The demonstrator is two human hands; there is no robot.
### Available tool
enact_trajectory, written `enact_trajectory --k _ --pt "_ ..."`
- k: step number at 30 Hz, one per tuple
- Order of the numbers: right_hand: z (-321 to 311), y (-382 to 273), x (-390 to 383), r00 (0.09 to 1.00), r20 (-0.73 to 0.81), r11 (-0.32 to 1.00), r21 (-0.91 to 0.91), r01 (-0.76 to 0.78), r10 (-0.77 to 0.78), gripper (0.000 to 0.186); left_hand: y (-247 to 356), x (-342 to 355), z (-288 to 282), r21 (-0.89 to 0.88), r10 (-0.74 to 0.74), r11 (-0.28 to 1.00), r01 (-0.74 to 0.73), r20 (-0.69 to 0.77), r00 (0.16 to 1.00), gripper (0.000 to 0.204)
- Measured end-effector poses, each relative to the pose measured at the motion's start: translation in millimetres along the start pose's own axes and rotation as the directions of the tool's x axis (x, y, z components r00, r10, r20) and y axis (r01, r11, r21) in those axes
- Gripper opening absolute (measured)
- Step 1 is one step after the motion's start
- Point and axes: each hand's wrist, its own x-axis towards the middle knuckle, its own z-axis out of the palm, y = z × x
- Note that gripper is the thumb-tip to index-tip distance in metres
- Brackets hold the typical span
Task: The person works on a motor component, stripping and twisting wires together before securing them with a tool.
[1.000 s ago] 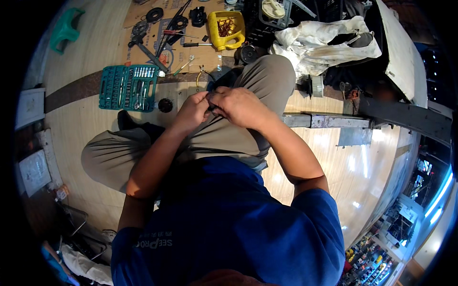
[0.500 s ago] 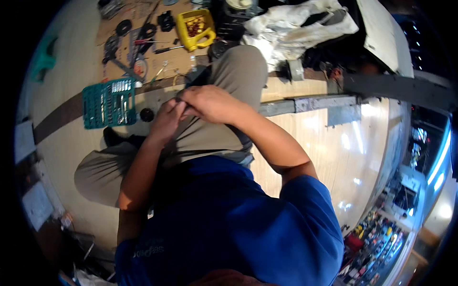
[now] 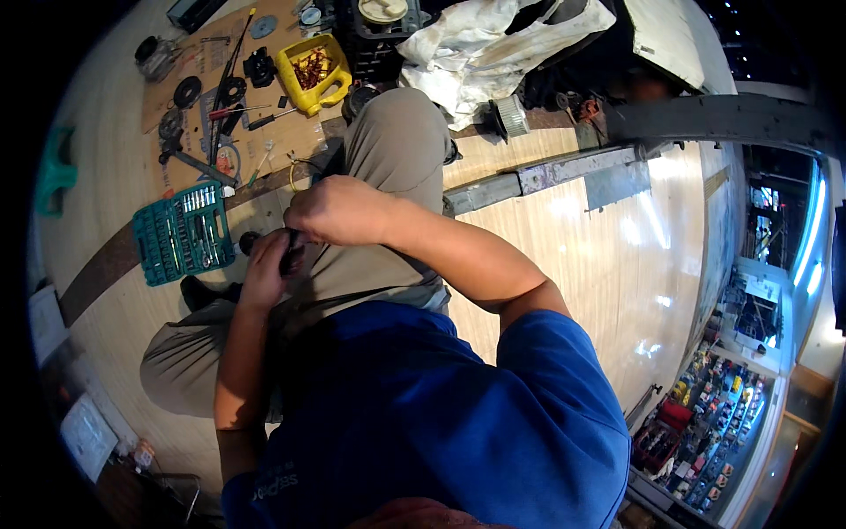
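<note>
blue shirt — pale lettering, blurred | cardboard — printed, too small to read

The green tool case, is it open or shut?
Open: the green tool case lies spread, its silver sockets exposed to view.

The right hand, back upward and fingertips hidden, bends in just beyond and to the right of the left hand's curled grip, the left forearm reaching back from that grip and the right forearm slanting away rightward.
</note>
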Motion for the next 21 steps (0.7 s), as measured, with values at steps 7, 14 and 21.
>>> enact_trajectory --k 7,14,21 --pt "6 -4 8 0.999 0.051 1.0 0.002 0.007 -0.007 0.012 26 -5 -23 0.06 -0.141 0.99 0.131 0.21 0.968 0.022" --pt "13 -2 29 0.99 0.024 0.99 0.012 0.142 -0.142 0.013 50 -18 -25 -0.05 -0.174 0.983 0.179 0.088 0.981 0.023" --pt "-2 0 32 0.991 0.134 0.996 0.081 -0.042 0.031 0.016 42 -5 -23 0.108 -0.202 0.977 0.186 0.163 0.966 0.019"
